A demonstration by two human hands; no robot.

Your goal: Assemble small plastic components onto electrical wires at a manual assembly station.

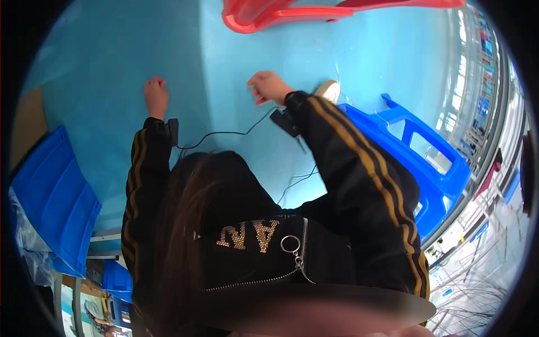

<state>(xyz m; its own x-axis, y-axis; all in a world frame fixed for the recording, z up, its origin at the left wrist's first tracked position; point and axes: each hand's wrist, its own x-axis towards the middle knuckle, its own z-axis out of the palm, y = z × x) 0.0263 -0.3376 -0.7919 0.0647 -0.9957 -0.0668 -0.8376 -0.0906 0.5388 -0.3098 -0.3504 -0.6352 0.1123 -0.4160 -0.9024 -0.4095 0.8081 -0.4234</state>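
My left hand (156, 96) is over the pale blue surface with its fingers curled in; nothing shows in it. Farther right, my right hand (270, 87) is half curled, a gap between its upper finger and the lower ones, and holds nothing that I can see. It is slightly blurred. A small black device (173, 132) sits at my left wrist and another black device (286, 122) at my right wrist. A thin black cable (227, 133) runs between them. Just right of my right hand is a cream rounded thing (328, 91), partly hidden by my sleeve.
A red plastic piece (292, 14) with a rounded edge lies at the far side. To the right is a blue plastic frame (429, 151) with cut-out openings. At the left stands a blue bin (53, 196), with clear plastic film beside it. More cable (297, 180) trails near my lap.
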